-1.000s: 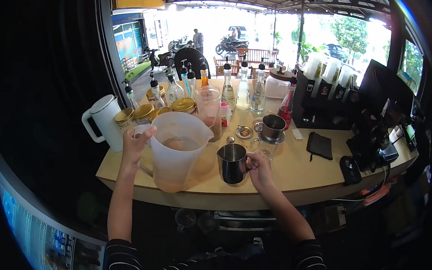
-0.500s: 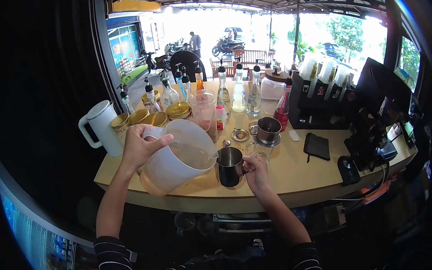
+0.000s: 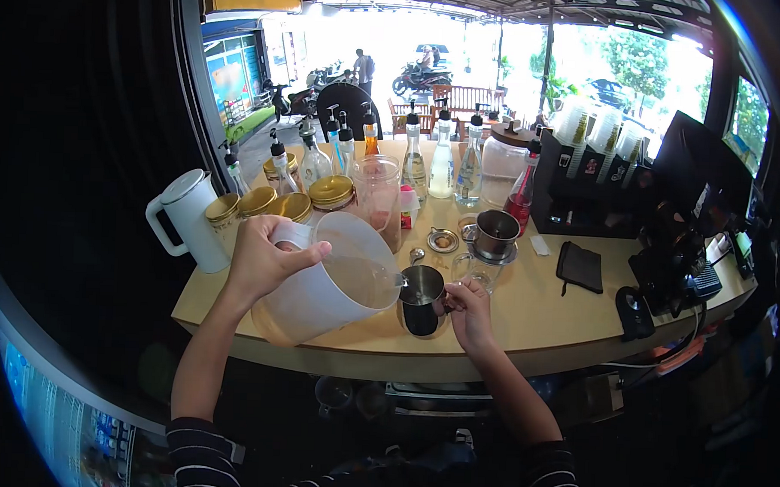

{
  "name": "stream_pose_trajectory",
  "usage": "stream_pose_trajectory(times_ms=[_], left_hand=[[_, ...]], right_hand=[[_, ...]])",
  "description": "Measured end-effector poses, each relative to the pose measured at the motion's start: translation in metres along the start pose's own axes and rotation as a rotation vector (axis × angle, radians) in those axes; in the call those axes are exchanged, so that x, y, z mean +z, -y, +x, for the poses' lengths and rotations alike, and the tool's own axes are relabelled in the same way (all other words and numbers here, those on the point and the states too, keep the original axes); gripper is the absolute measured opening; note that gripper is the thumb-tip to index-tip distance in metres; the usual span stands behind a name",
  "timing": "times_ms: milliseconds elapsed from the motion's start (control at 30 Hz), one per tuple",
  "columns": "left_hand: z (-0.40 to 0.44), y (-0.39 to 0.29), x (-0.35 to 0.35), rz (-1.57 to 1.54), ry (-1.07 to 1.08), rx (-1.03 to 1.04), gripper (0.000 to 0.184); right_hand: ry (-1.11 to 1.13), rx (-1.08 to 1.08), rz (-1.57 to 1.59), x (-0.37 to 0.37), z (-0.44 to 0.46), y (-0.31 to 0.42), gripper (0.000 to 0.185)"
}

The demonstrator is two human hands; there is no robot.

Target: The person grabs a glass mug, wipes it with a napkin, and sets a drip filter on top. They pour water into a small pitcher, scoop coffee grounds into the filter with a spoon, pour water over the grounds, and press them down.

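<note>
My left hand [image 3: 267, 258] is wrapped round the handle of a large translucent pitcher [image 3: 320, 288], which is tilted to the right. The pitcher's spout is at the rim of a dark metal jug [image 3: 420, 309], and a little clear liquid shows at the spout. The fingers of my right hand [image 3: 468, 308] are closed on the jug's handle, keeping it upright over the front of the counter. Just behind the jug lie a small spoon [image 3: 417, 255] and a round metal lid [image 3: 442, 239]. A metal drip filter [image 3: 497, 234] sits on a glass [image 3: 478, 271].
A white jug [image 3: 191, 219] and gold-lidded jars [image 3: 332, 190] stand at the left. Pump bottles [image 3: 442, 164] line the back. At the right are a black pouch [image 3: 580, 266], a cup holder [image 3: 581, 194] and dark equipment. A person [image 3: 364, 71] stands outside.
The pitcher has tipped from nearly upright towards the right, its spout now at the metal jug. My left hand has turned with it. The jug has moved slightly to the right in view.
</note>
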State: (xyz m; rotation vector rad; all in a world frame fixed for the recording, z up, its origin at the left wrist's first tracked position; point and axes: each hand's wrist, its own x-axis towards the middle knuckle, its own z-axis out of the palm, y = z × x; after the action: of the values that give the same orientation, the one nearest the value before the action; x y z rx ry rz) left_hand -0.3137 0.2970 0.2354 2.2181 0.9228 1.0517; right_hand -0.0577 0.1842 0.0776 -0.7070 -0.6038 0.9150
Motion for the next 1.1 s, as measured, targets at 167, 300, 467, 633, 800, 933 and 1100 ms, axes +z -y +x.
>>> stream_pose_trajectory(times_ms=[167, 300, 467, 633, 800, 933, 1100], left_hand=[[0.000, 0.003, 0.000, 0.024, 0.000, 0.004, 0.041], [0.000, 0.003, 0.001, 0.039, 0.004, 0.010, 0.042], [-0.001, -0.005, 0.002, 0.036, 0.018, 0.014, 0.039], [0.000, -0.005, 0.003, 0.047, 0.018, 0.030, 0.036], [0.003, -0.003, 0.004, 0.062, 0.008, 0.047, 0.046], [0.003, -0.008, 0.004, 0.062, 0.006, 0.043, 0.045], [0.004, -0.007, 0.004, 0.076, -0.005, 0.050, 0.043]], right_hand=[[0.005, -0.002, -0.011, -0.015, 0.000, -0.007, 0.018], [0.052, 0.011, 0.064, -0.030, 0.003, -0.016, 0.013], [0.031, 0.011, 0.033, -0.033, 0.000, -0.019, 0.011], [0.054, 0.002, 0.061, -0.043, 0.000, -0.027, 0.015], [0.038, 0.015, 0.064, -0.045, -0.003, -0.026, 0.017], [-0.039, 0.000, -0.016, -0.041, -0.003, -0.026, 0.021], [0.014, 0.016, 0.012, -0.048, -0.003, -0.026, 0.019]])
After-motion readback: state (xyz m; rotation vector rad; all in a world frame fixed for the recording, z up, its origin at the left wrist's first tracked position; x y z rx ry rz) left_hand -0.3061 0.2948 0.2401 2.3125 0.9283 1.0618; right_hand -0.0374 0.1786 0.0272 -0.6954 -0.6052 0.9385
